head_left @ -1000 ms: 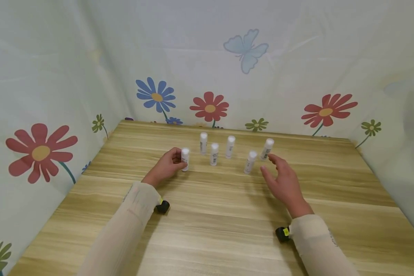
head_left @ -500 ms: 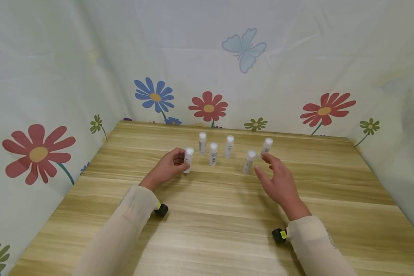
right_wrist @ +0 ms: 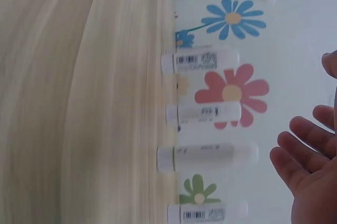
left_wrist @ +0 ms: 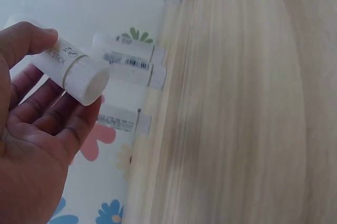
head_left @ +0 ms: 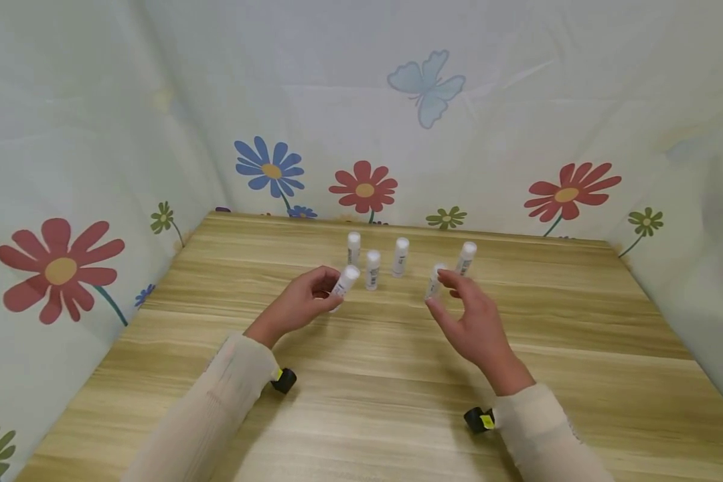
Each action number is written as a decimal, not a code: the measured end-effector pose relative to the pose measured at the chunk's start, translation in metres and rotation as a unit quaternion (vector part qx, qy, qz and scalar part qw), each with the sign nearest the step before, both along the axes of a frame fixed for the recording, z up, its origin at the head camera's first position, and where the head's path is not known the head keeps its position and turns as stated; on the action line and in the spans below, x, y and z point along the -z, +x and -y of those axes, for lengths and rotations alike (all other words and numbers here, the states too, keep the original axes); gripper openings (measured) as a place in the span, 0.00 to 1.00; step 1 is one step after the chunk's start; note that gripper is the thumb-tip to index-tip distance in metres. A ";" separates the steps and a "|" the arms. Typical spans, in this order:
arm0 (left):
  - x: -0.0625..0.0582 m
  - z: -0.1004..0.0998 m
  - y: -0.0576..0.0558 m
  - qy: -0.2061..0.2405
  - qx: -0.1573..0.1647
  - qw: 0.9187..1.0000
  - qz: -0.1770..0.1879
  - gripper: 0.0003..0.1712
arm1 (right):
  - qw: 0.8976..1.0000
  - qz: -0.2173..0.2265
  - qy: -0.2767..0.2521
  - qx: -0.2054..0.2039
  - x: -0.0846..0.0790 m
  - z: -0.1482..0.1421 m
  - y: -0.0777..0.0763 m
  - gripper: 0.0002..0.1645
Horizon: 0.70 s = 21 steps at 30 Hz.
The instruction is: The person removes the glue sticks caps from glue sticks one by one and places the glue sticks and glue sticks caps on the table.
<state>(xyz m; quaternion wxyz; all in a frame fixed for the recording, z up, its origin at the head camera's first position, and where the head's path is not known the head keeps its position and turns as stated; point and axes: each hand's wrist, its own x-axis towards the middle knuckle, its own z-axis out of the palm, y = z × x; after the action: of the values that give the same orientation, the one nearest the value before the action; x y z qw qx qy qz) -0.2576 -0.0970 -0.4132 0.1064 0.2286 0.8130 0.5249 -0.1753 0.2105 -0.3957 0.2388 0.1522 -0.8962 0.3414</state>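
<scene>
In the head view my left hand (head_left: 295, 306) grips a white glue stick (head_left: 345, 282), tilted with its cap up and to the right. The left wrist view shows this glue stick (left_wrist: 66, 63) between thumb and fingers, its base raised off the table. My right hand (head_left: 474, 325) hovers by another upright glue stick (head_left: 433, 284), which its fingertips partly cover in the head view. Seen from the right wrist, the fingers (right_wrist: 305, 150) are spread and apart from the standing glue sticks, such as the nearest one (right_wrist: 210, 157).
More glue sticks stand upright on the wood-grain table (head_left: 361, 402): one at back left (head_left: 353, 249), one in front of it (head_left: 372, 270), one at back centre (head_left: 400, 257) and one at back right (head_left: 466, 258). A flowered curtain (head_left: 337, 87) hangs behind.
My left hand has tilted its glue stick and moved it right and slightly nearer. My right hand has moved left, from beside the back right glue stick to the one in front of it.
</scene>
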 end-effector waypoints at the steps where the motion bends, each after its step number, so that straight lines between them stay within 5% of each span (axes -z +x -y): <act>1: -0.001 -0.001 0.002 -0.003 0.003 1.000 -0.007 0.18 | 1.000 -0.001 0.000 -0.002 0.000 0.002 0.001 0.30; 9: -0.006 -0.014 0.017 -0.025 0.045 0.996 -0.068 0.16 | 0.999 -0.018 -0.008 -0.025 -0.001 0.017 0.008 0.30; 21: -0.013 -0.028 0.034 -0.035 0.078 0.991 -0.101 0.17 | 0.998 -0.020 -0.034 -0.056 -0.001 0.033 0.017 0.30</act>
<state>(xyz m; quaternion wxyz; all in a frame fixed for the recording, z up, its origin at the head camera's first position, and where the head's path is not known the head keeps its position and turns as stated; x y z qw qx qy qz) -0.2236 -0.0689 -0.4007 0.0720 0.3391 0.8172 0.4604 -0.1587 0.1776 -0.3942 0.2424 0.2008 -0.8691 0.3815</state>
